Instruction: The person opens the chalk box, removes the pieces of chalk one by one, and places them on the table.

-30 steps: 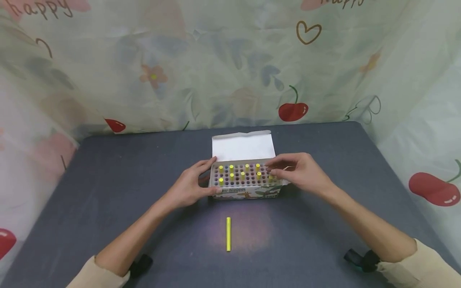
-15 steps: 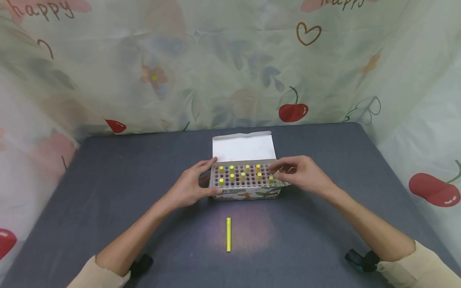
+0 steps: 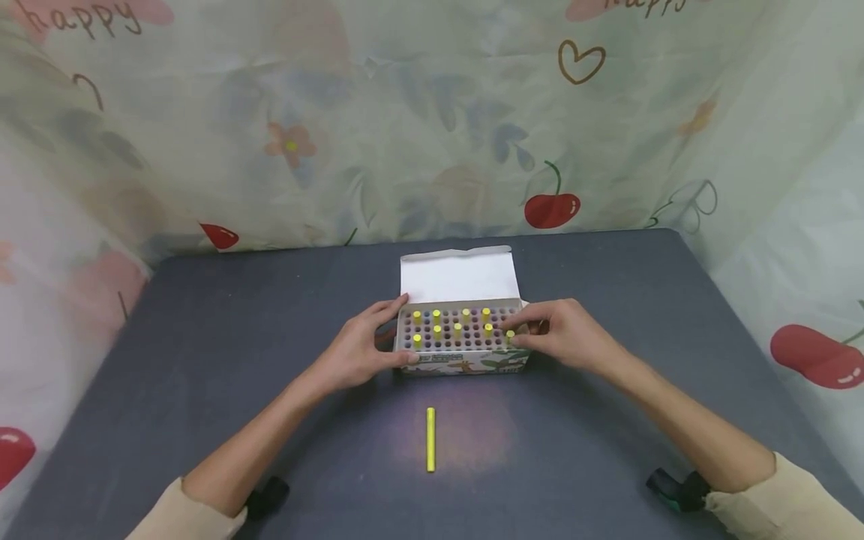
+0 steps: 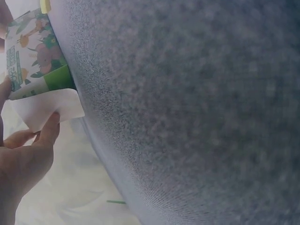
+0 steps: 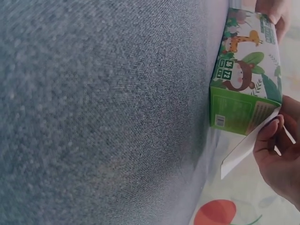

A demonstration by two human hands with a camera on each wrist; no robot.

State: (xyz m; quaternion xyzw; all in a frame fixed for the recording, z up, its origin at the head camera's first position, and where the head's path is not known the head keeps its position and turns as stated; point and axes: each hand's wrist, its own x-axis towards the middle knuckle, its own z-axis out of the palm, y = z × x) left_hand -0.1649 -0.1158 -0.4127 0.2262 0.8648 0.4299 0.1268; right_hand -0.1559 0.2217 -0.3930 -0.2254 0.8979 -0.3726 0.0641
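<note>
— Where is the box [image 3: 462, 352] right now?

— In the middle of the grey table [image 3: 202, 360], lid flap open toward the back. A grid of holes fills the top, with a few yellow sticks [image 3: 457, 328] standing up out of it. One more yellow stick [image 3: 430, 439] lies loose on the table, well in front of the box.

— And the hands?

— The left hand [image 3: 358, 349] grips the box's left end, fingers curled round the corner. The right hand [image 3: 563, 334] is at the right end, fingertips pinching the stick [image 3: 510, 336] nearest that side.

— How would that stick handle, do you think?

— Light and stiff, I'd judge, probably chalk or crayon, so brittle if bent sideways. Best taken near the exposed top between thumb and forefinger and drawn straight up. The box looks like thin card, light enough to tip or slide, so bracing it at one end makes sense.
</note>
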